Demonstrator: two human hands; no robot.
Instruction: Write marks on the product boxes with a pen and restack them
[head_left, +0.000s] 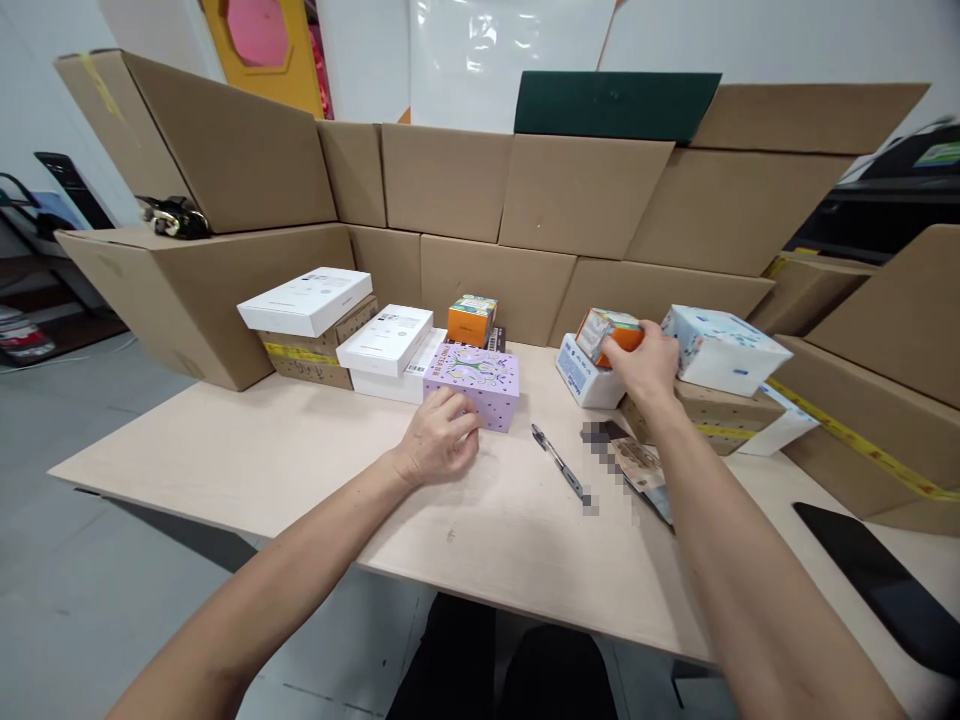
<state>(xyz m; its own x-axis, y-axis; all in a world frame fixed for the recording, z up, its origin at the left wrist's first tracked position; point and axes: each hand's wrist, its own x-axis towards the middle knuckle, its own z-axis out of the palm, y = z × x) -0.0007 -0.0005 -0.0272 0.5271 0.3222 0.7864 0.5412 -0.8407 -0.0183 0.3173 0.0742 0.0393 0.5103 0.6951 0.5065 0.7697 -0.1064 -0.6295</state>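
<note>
My right hand (pixel 651 368) grips a small orange box (pixel 611 336) by its near side, thumb on one face and fingers over the top. The orange box is at the top of a white and blue tissue pack (pixel 587 378); whether it rests there fully I cannot tell. My left hand (pixel 442 440) lies on the table with its fingers curled in, just in front of a purple patterned box (pixel 480 385). Nothing shows in that hand. Behind the purple box stands a second orange box (pixel 472 320).
White boxes (pixel 307 300) are stacked at the left. At the right, a larger tissue pack (pixel 724 350) tops a brown carton (pixel 724 410). A pen (pixel 559 463), a partly blurred flat packet (pixel 637 460) and a black phone (pixel 885 580) lie nearer. Cardboard walls (pixel 457 185) enclose the back.
</note>
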